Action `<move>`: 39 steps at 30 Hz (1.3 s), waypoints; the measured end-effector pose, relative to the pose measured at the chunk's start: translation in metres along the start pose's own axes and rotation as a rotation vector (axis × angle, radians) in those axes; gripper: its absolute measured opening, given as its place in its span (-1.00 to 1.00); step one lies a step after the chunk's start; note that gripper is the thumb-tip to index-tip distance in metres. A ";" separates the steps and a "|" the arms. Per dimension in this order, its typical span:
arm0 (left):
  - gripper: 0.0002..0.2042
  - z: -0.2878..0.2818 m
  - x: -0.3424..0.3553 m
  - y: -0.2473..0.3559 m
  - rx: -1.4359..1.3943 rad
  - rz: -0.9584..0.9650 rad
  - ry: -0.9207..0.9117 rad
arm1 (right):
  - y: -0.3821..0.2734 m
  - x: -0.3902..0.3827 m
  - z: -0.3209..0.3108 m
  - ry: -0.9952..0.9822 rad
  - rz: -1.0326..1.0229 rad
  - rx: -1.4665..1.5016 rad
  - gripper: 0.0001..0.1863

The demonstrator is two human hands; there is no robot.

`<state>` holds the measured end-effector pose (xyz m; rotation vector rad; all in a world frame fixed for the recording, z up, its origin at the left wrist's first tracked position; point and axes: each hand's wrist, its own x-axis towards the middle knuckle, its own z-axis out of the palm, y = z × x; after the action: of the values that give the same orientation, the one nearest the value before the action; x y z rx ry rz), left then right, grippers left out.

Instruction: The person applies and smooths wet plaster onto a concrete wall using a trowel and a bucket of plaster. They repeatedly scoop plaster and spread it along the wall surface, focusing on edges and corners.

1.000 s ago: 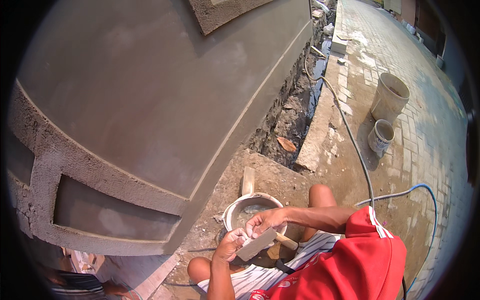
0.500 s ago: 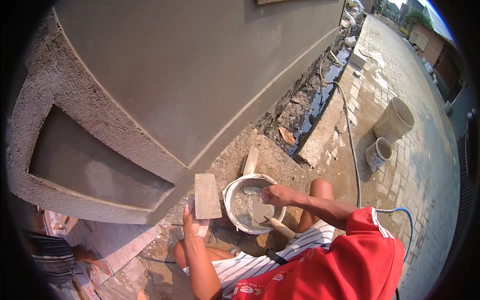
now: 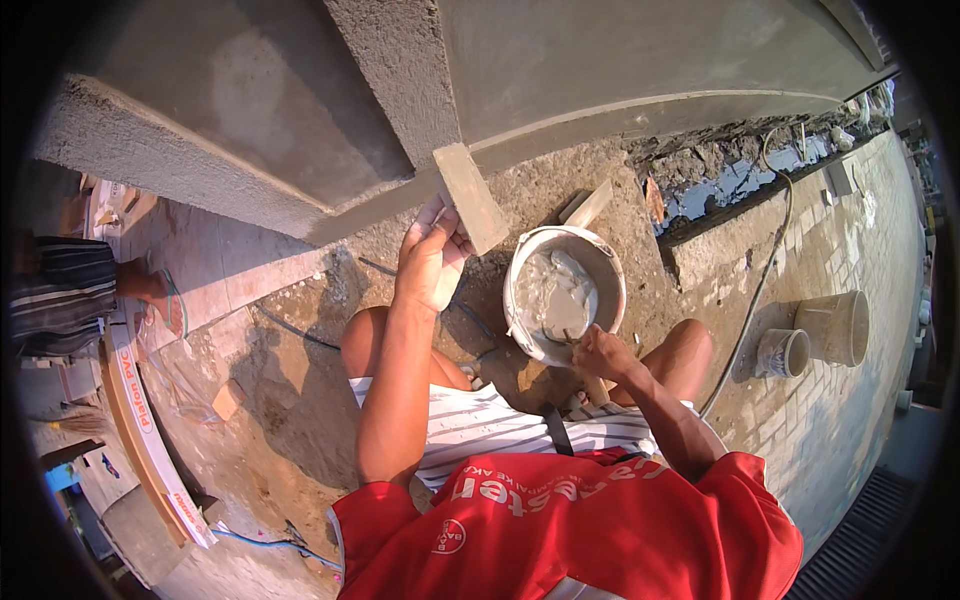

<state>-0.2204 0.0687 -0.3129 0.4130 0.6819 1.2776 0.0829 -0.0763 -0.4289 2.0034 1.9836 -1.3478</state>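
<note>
My left hand (image 3: 432, 262) grips a flat, rectangular plastering float (image 3: 470, 198) and holds it up beside the wall's lower corner. Its face is coated in dried grey mortar, and my fingers wrap behind it. To the right stands a pale, mortar-smeared bucket (image 3: 612, 262) between my knees, with wet grey mortar (image 3: 552, 295) inside. At the bucket's near rim my right hand (image 3: 605, 355) is closed around a trowel. The trowel's wooden handle (image 3: 597, 391) shows below the hand, and a bit of its metal shank above it; the blade is hidden.
A plastered wall (image 3: 640, 60) rises ahead. Behind the bucket lies a piece of wood (image 3: 590, 203). Two more buckets (image 3: 835, 325) (image 3: 783, 352) stand on the paving at right, past a hose (image 3: 752, 310) and a wet ditch (image 3: 735, 185). Another person's foot (image 3: 165, 290) is at left.
The view has swung left and down. My right hand has come from above the mortar to the trowel at the near rim and closed on it. The left hand still holds the float, now tilted.
</note>
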 end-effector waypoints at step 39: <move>-0.65 0.010 0.003 -0.012 0.122 -0.024 -0.073 | -0.099 0.034 -0.125 -0.429 -0.015 -0.535 -0.72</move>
<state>-0.2047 0.0696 -0.3140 0.5476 0.7030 1.1956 0.0633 0.0403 -0.3160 1.3395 1.8884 -0.9913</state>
